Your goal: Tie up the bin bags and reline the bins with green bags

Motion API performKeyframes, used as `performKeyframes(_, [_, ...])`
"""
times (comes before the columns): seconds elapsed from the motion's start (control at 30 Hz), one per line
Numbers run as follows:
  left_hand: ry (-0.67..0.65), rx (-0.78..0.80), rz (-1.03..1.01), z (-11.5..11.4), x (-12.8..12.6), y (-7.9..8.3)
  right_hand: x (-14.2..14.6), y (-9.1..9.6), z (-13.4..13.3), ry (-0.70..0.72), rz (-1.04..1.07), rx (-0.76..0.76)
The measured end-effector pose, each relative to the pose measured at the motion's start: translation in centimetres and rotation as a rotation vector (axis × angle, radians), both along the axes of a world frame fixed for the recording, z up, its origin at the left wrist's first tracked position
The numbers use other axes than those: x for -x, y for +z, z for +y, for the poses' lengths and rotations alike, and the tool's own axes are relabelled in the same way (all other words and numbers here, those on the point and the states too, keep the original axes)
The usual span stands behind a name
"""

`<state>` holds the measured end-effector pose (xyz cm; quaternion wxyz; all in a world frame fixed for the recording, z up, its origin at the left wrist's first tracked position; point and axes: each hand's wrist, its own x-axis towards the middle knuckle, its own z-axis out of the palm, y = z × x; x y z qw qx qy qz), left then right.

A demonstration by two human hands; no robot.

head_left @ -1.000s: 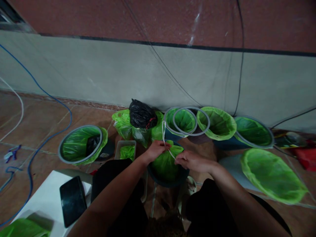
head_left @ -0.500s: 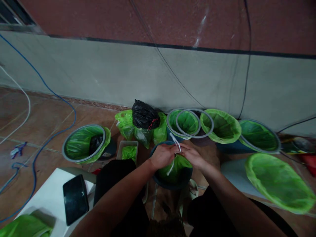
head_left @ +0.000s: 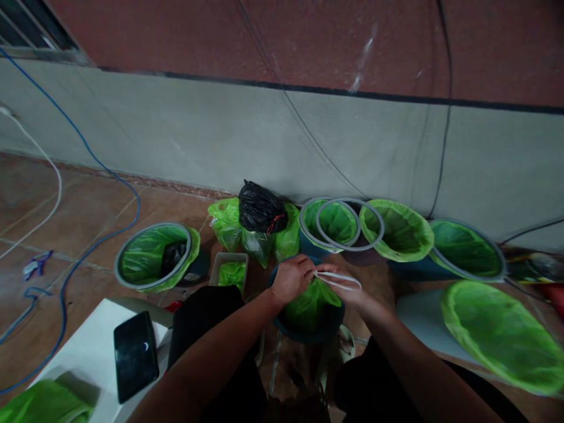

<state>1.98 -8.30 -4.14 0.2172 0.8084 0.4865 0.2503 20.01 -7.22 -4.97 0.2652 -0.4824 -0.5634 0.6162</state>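
Observation:
A green garbage bag [head_left: 306, 305] stands gathered inside a dark teal bin [head_left: 304, 336] between my legs. At its neck my left hand [head_left: 291, 281] is closed, fingers pinching the bunched top. Across from it, my right hand [head_left: 341, 283] is closed on a white drawstring [head_left: 339, 276], which runs from the bag's neck and loops over the back of that hand. The two hands nearly meet above the bin, and the right fingertips are partly hidden.
Bins lined with green bags, such as a tilted grey bin [head_left: 418, 320], stand along the wall to the right. At left are another lined bin [head_left: 152, 226], a phone [head_left: 136, 355] on a white box [head_left: 94, 341], and a blue hose [head_left: 64, 294]. Filled bags, one black [head_left: 259, 207], sit against the wall.
The white drawstring, which stood up and hung down between my hands, now stretches rightward over my right hand. My hands have moved slightly apart at the bag's neck.

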Motion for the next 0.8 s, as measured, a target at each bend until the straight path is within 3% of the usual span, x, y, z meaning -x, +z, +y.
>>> performKeyframes(0.2, [0.171, 0.264, -0.320, 0.7, -0.1, -0.4, -0.3, 2.3, 0.1, 0.043, -0.658, -0.517])
performKeyframes(0.37, [0.356, 0.516, -0.315, 1.3, 0.7, -1.1, -1.8, 2.7, 0.2, 0.137, -1.073, -0.477])
performKeyframes(0.47, [0.377, 0.584, -0.364, 1.6, 0.7, -1.4, -2.5, 3.2, 0.4, 0.077, -0.991, -0.436])
performKeyframes(0.7, [0.353, 0.783, -0.878, 1.6, -0.7, 0.2, -2.2, 4.2, 0.5, 0.091, -0.431, -0.359])
performKeyframes(0.8, [0.306, 0.851, -0.871, 1.4, -0.9, 0.4, -1.7, 4.3, 0.2, 0.137, -0.325, -0.310])
